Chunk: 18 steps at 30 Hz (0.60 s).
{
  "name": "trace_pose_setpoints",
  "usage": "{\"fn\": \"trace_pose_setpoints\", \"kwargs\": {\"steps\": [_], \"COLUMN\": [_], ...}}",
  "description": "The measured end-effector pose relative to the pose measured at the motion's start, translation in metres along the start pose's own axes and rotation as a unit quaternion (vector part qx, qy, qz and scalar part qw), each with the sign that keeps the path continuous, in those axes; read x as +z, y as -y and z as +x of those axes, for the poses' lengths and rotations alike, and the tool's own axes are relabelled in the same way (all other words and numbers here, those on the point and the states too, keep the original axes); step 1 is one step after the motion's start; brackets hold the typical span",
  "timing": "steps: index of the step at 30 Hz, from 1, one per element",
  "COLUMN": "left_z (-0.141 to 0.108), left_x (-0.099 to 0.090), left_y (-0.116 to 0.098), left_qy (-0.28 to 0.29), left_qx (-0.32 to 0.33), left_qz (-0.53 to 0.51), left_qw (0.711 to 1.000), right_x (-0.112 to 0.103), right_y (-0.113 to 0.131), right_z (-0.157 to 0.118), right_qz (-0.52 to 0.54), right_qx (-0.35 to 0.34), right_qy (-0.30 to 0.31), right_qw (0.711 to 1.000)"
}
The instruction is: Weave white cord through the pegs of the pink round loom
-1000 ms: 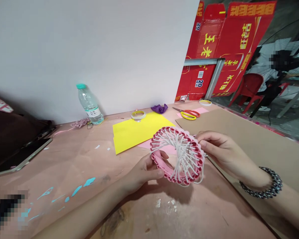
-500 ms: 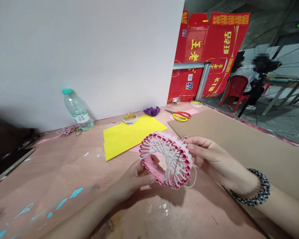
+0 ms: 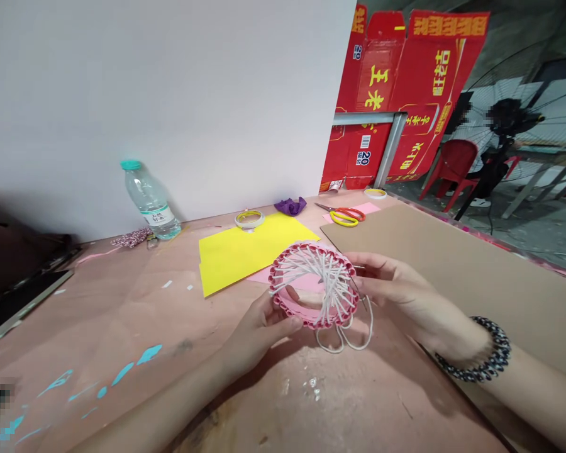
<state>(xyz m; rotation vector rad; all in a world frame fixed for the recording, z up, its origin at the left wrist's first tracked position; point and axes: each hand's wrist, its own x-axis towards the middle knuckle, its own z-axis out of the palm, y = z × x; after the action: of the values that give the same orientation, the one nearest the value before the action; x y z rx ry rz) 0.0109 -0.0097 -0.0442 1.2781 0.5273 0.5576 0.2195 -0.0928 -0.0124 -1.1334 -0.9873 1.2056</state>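
A pink paper ring [image 3: 306, 318] with a scalloped, looped edge is held up over the table, white cord [image 3: 332, 277] strung back and forth across its opening. My left hand [image 3: 264, 327] is closed on the ring's lower left wall, thumb in front and some fingers behind. At the ring's right edge, my right hand [image 3: 387, 283] pinches a thin, dark, needle-like piece [image 3: 357, 286]; whether those fingertips also grip the rim I cannot tell. Loose cord hangs in loops below the right side of the ring.
Yellow paper [image 3: 236, 248], tape rolls [image 3: 249, 219], a purple crumpled piece [image 3: 290, 206] and scissors [image 3: 346, 216] lie behind the ring. A water bottle [image 3: 153, 204] stands back left by the white panel [image 3: 170, 94]. A brown board [image 3: 453, 264] covers the right side.
The ring has tipped so its opening appears flatter. My right fingers have shifted at its right edge, the dark thin piece now beside them. More loose cord hangs below.
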Motion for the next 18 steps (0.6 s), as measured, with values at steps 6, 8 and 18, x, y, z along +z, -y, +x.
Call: {"fn": "trace_pose_setpoints", "kwargs": {"steps": [6,8,18], "left_z": [-0.002,-0.002,0.001], "left_x": [-0.004,-0.004,0.008], "left_y": [0.007,0.007,0.002], "left_qy": [-0.026,-0.032,-0.096], "left_qx": [-0.024,-0.022,0.006], "left_qz": [0.016,0.018,-0.004], "left_qw": [0.999,0.999,0.995], "right_x": [-0.001,-0.001,-0.003], "right_y": [-0.009,-0.011,0.002], "right_z": [0.002,0.0,-0.01], "right_qz": [-0.3,-0.357,-0.458], "right_qx": [-0.287,-0.333,-0.477], "right_qy": [-0.115,-0.121,-0.041], "right_qw": [0.902,0.864,0.749]}}
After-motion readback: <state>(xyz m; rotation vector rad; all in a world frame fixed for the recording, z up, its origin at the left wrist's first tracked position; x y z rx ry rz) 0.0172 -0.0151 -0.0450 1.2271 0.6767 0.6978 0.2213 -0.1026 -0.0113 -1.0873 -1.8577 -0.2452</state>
